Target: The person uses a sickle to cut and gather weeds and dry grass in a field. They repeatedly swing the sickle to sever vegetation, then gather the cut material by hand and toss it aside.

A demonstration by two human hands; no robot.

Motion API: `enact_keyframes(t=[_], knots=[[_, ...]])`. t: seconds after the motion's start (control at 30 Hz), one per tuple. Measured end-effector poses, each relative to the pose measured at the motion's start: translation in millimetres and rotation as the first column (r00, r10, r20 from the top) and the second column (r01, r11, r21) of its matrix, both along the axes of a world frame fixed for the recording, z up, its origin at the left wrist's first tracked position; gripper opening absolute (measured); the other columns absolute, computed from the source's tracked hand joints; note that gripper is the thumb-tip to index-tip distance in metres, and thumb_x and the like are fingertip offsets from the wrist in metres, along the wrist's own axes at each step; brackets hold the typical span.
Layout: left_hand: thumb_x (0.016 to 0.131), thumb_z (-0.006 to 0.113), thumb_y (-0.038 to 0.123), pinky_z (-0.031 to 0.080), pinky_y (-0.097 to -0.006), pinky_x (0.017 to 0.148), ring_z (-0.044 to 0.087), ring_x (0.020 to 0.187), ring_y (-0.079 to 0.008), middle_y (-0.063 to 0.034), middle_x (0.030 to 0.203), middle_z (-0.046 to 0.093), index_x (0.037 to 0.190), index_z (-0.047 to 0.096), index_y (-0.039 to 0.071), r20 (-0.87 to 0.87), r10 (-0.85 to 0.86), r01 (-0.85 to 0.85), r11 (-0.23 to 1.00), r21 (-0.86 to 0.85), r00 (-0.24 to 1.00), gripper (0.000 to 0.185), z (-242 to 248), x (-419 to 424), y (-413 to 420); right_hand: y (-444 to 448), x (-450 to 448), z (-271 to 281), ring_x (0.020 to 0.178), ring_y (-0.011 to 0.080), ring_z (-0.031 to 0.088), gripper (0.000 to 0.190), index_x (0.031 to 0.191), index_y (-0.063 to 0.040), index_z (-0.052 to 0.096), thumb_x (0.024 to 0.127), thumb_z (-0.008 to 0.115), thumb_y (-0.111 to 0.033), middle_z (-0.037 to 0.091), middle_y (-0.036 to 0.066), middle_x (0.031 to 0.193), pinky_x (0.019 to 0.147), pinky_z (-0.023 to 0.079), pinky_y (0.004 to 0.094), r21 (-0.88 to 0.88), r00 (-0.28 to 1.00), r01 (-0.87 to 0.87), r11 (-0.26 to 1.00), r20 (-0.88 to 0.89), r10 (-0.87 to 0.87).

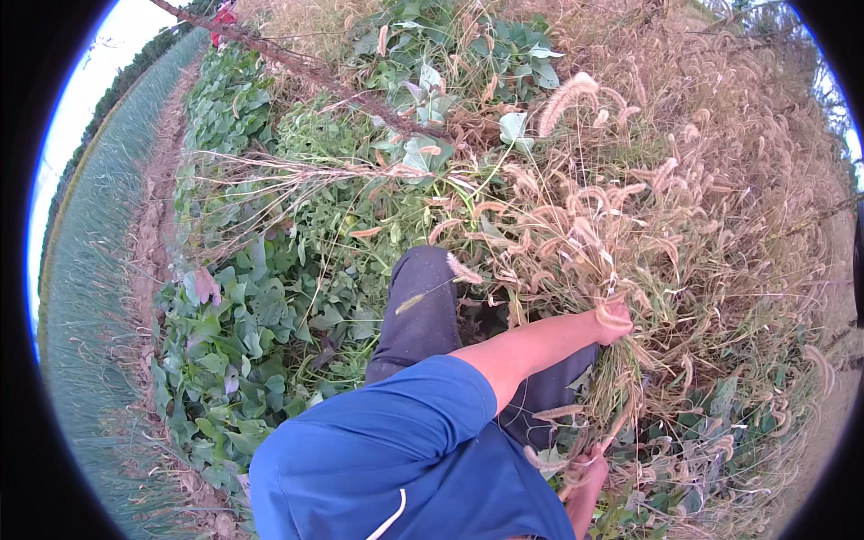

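Note:
My left hand (614, 322) is closed around a thick bunch of dry foxtail grass (590, 236), whose bristly seed heads fan out above the fist. Below the fist, the bunch's greener stems (617, 378) run down toward my right hand (588, 469). That hand grips a slim, light-brown wooden handle (619, 422), which slants up beside the stems. Grass hides the handle's far end, so any blade on it cannot be seen. Under the left forearm are my knees in dark trousers (422, 304), bent low among the plants.
Broad-leaved green vines (250, 337), like sweet potato, spread to the left. Beyond them run a bare soil furrow (152, 236) and an onion-like crop (91, 290). A reddish dry stalk (304, 71) crosses the upper left. Dense foxtail (736, 169) covers the right. A person in red (223, 23) is far off.

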State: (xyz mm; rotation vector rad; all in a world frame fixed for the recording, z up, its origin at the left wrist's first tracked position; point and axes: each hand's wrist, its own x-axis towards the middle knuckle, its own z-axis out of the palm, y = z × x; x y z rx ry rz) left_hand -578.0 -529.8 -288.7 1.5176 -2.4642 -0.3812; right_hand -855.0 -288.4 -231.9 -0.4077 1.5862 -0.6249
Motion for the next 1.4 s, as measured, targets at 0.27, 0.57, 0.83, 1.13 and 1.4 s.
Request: enact_keyframes(t=[0.27,0.57,0.83,1.13,1.4], knots=[[0.064,0.076,0.012,0.045,-0.0505,0.102,0.065,0.098,-0.0310,-0.0151,0.089,0.070,0.079,0.074,0.007,0.017,-0.013,0.013,1.000,0.001,1.000,0.017,-12,-10,1,24,7,50,0.048,0.0056,0.045,0.023,0.084,-0.011,0.057,0.101,0.059,-0.026,0.053,-0.003,0.067,0.040,0.033,0.0228,-0.160,0.993,0.114,0.980,0.049,-0.107],[0.075,0.071,0.002,0.046,-0.0548,0.105,0.056,0.113,-0.0363,-0.0212,0.102,0.063,0.083,0.069,0.000,0.022,-0.062,0.060,0.994,0.089,0.998,0.009,7,-20,8,12,1,12,0.042,0.0137,0.046,0.022,0.093,-0.011,0.053,0.104,0.052,-0.030,0.049,-0.001,0.058,0.036,0.038,0.0303,0.014,0.972,0.142,0.990,0.186,-0.143],[0.072,0.072,0.016,0.058,-0.0460,0.083,0.071,0.088,-0.0263,-0.0082,0.092,0.074,0.093,0.077,0.013,0.105,0.059,-0.071,0.992,0.109,0.993,0.022,-7,2,13,15,29,51,0.042,0.0080,0.038,0.025,0.091,-0.013,0.051,0.104,0.052,-0.034,0.042,-0.003,0.058,0.034,0.029,0.0236,-0.012,0.992,-0.112,0.994,-0.057,0.111],[0.084,0.061,0.011,0.051,-0.0423,0.106,0.066,0.104,-0.0277,-0.0137,0.101,0.069,0.101,0.068,0.004,-0.005,-0.010,0.011,0.982,0.190,1.000,0.020,42,32,43,22,45,129,0.055,0.0108,0.042,0.026,0.084,-0.016,0.054,0.102,0.062,-0.034,0.046,-0.002,0.065,0.046,0.035,0.0285,0.103,0.993,-0.116,0.988,-0.005,0.117],[0.087,0.063,0.016,0.055,-0.0393,0.097,0.068,0.094,-0.0266,-0.0136,0.102,0.068,0.103,0.069,0.006,-0.111,0.096,-0.098,0.995,-0.013,0.989,0.019,18,13,26,0,37,82,0.074,0.0165,0.059,0.031,0.112,-0.006,0.062,0.099,0.064,-0.033,0.061,0.005,0.084,0.057,0.047,0.0330,0.017,0.995,0.004,1.000,-0.100,-0.003]])
